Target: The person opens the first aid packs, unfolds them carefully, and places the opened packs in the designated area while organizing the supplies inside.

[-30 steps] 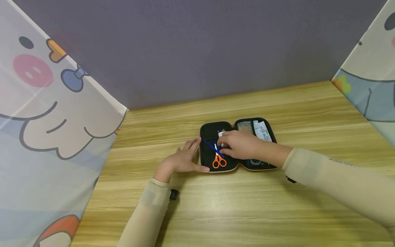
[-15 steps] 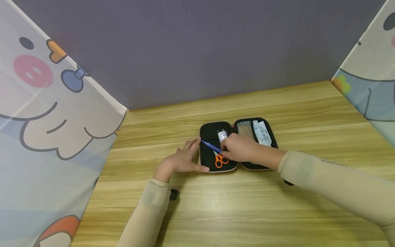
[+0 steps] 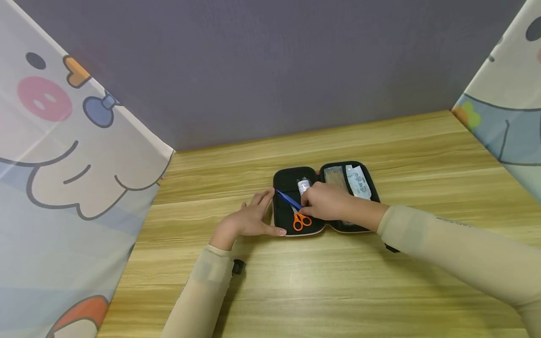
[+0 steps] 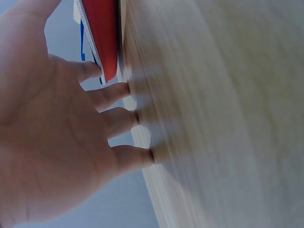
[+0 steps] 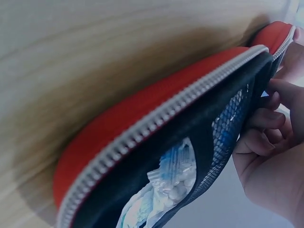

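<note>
A small zip case, black inside and red outside, lies unfolded on the table. My right hand reaches over its middle and pinches blue tweezers, whose tips point to the left edge. Under them are scissors with orange handles. Close to my right fingers, a small white bottle sits in the left half. My left hand touches the case's left edge with thumb and forefinger. In the left wrist view the other fingers of my left hand rest fairly straight on the wood.
The case's right half holds a clear bag of thin sticks and a white printed packet. A mesh pocket shows in the right wrist view. A grey wall stands behind the wooden table, with cartoon-printed cloth at the sides.
My right hand has closed on the tweezers; their arms, spread apart a second ago, are now together. The scissors shifted slightly and the bottle came into fuller view. My left hand stays put.
</note>
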`<state>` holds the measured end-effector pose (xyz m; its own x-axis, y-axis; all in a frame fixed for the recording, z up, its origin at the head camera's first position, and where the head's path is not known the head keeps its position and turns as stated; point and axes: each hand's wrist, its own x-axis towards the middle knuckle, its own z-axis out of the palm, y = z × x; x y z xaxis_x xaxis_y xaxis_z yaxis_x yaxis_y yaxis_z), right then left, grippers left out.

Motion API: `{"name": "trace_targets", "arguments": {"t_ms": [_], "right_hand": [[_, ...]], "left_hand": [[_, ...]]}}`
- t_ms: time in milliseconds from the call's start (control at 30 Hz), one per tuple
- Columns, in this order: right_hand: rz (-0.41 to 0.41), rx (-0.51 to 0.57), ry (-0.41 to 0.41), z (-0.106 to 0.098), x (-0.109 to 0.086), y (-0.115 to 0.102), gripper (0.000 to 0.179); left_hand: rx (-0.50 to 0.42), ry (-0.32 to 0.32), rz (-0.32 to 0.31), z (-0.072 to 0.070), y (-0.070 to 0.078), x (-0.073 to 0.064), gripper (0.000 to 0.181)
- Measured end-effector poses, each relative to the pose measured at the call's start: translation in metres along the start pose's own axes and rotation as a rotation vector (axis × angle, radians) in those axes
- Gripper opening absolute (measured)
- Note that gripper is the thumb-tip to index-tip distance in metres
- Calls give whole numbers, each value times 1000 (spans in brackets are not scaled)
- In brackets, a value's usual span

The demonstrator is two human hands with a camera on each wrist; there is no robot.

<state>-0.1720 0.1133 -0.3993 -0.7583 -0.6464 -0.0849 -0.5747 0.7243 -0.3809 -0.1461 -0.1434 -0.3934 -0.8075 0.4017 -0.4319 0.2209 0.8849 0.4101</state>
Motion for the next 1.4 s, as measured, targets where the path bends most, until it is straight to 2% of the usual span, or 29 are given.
{"name": "trace_targets", "arguments": {"t_ms": [167,300,500,700,833,1100,1233,1400], "right_hand": [[35,50,-15,-1,1,3,17],[44,137,1,-2,0,5,15],[40,242,42,-4,-4,9,11],[1,276,134,-15,-10,17,12],[-45,237,171,-26,-19,25,11],[-162,-47,229,-42,-49,41,16],[-181,-49,199,-45,-58,48,21],[-135,-77,176,-41,-57,51,20]], "left_hand": [[1,-3,-2,0,0,0,127],[4,-2,-1,0,0,0,128],[4,0,-1,1,0,0,128],[2,3,4,1,-1,0,129],[4,6,6,0,-1,0,129],[-8,6,11,0,0,0,128],[-9,7,11,0,0,0,128],[-12,5,8,0,-1,0,128]]}}
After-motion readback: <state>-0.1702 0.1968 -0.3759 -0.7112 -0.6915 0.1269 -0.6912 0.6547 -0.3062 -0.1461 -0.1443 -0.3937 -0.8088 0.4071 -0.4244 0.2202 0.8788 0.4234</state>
